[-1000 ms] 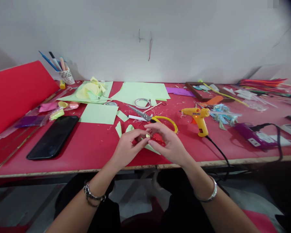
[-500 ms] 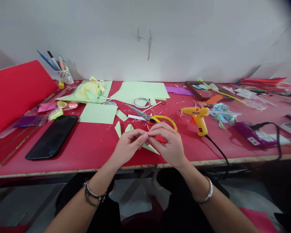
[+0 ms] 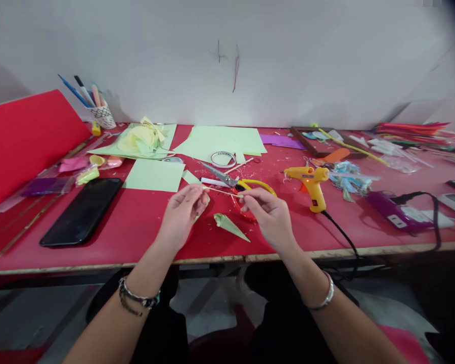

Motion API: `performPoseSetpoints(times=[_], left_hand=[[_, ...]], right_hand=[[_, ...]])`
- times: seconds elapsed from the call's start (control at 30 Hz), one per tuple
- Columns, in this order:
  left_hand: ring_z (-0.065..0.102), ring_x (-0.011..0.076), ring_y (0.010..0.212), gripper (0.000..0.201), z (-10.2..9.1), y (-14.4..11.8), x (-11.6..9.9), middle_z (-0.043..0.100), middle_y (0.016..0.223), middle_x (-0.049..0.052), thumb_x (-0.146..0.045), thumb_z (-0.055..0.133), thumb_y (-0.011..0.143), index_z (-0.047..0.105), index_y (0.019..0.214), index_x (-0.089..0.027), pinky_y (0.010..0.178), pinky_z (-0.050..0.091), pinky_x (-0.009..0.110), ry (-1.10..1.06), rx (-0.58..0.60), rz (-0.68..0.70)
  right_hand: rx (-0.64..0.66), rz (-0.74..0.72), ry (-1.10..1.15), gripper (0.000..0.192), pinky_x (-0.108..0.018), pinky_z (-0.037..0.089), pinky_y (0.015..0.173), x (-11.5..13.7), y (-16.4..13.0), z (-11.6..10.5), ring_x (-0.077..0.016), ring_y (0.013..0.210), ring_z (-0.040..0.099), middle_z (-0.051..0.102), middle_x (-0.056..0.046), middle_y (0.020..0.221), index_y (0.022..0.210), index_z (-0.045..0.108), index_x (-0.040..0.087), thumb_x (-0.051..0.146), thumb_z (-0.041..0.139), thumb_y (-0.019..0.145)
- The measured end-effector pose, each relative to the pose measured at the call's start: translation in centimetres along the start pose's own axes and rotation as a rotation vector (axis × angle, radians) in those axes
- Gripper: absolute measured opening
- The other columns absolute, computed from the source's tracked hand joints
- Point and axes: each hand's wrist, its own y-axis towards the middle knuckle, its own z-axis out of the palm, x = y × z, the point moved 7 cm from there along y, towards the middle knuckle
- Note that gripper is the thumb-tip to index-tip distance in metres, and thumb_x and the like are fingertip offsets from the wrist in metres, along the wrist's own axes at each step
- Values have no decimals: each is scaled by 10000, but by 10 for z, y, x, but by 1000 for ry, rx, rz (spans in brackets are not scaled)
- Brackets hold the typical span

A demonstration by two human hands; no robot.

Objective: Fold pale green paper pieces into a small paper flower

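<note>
A person's left hand [image 3: 182,210] and right hand [image 3: 267,212] are pinching opposite ends of a thin wooden stick [image 3: 222,191] above the red table [image 3: 136,227]. A rolled green paper cone [image 3: 229,226] is lying just below, likely needing the stick guided carefully into it.

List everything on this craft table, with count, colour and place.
thin stick: 1, pale, held between both hands
paper cone: 1, light green, on the table below the hands
scissors: 1, yellow handles, behind the hands
glue gun: 1, yellow, right of centre
tape roll: 1, whitish, centre rear
paper sheets: several, light green, rear
phone: 1, black, left
pen cup: 1, white patterned, rear left
table: 1, red
left hand: pinching the stick's left end
right hand: pinching the stick's right end
</note>
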Motion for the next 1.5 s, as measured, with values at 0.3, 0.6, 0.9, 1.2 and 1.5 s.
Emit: performPoseSetpoints(times=[0.3,0.6,0.9,1.2,1.5], left_hand=[[429,76,504,167,7,-5,22,536,594,-13,-226,473,780,623,786,-153,497,329,197,287,114,-151],[261,57,462,242,31,-18,31,300,525,-59,-316,436,811,448,627,-160,435,208,175,64,318,-313],[193,39,441,332,35,-17,34,255,523,-80,-390,479,819,340,618,-165,421,171,175,-53,336,-315],[258,35,425,198,40,-18,32,364,519,-65,-304,446,851,433,719,-157,435,218,158,-71,360,-307],[92,51,366,272,39,-18,37,182,417,-98,-301,396,835,331,599,-181,374,176,166,-266,392,-483]], right_hand=[[56,-210,-140,75,-257,477,638,13,-8,15,-119,691,557,572,-11,764,806,600,190,171,595,734],[-10,-330,-228,114,-259,461,621,30,-11,13,-127,686,550,587,-17,731,803,615,198,147,513,795],[-31,-269,-126,43,-248,469,623,28,-8,12,-130,702,550,565,-26,758,752,562,183,147,541,762],[33,-189,-62,165,-251,519,646,18,-8,14,-136,663,628,671,-45,787,918,614,181,194,532,774],[88,-74,51,76,-238,519,541,11,-7,14,-127,525,630,658,-15,669,771,603,187,246,554,769]])
